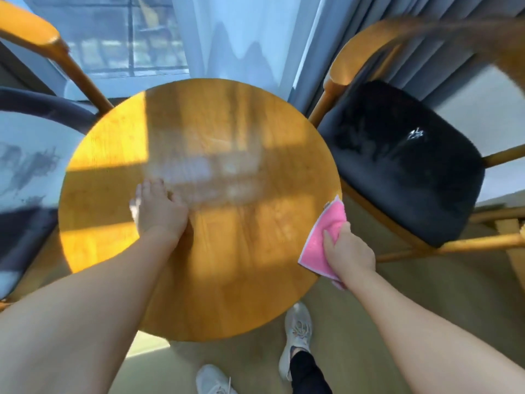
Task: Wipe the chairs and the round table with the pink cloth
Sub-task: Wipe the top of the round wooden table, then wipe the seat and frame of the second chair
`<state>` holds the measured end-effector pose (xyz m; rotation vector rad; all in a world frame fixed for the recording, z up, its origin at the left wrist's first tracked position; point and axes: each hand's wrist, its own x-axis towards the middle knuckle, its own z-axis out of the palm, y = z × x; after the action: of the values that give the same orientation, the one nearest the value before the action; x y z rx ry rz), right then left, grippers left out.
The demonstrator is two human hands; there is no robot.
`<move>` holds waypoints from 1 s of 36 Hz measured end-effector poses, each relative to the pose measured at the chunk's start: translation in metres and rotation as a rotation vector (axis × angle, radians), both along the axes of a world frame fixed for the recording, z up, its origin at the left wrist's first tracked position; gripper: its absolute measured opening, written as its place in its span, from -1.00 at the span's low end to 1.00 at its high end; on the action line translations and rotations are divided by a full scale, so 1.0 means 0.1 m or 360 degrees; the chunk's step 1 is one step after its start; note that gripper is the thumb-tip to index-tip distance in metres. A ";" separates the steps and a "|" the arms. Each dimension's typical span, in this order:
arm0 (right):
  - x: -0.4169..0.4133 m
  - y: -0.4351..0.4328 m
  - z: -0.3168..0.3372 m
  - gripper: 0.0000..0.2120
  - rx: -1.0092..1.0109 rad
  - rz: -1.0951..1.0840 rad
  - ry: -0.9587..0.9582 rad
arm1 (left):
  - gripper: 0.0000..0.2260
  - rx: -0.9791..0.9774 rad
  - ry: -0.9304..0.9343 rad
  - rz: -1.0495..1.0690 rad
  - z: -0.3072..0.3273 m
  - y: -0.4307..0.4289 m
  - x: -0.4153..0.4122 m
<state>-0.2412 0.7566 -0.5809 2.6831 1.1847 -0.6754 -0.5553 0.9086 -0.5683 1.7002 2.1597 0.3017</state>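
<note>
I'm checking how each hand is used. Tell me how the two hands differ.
The left hand rests flat and empty on the table, well in from the rim; the right hand grips the pink cloth at the table's right edge. Both hands touch the table area with bare forearms.

The round wooden surface point(227, 123) carries a flat left hand point(159, 210) near its left side and a pink cloth point(322, 240) at its right edge.
</note>
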 end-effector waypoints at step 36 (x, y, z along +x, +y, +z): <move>-0.03 -0.96 4.04 -0.41 0.0873 0.1252 0.0631 | -0.64 -0.0597 -0.1342 -0.1091 3.82 -1.55 1.14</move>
<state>-0.2446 0.6608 -0.1771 2.1140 2.6316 -0.8290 -0.4413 0.7538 -0.1864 1.5726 0.9084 0.3100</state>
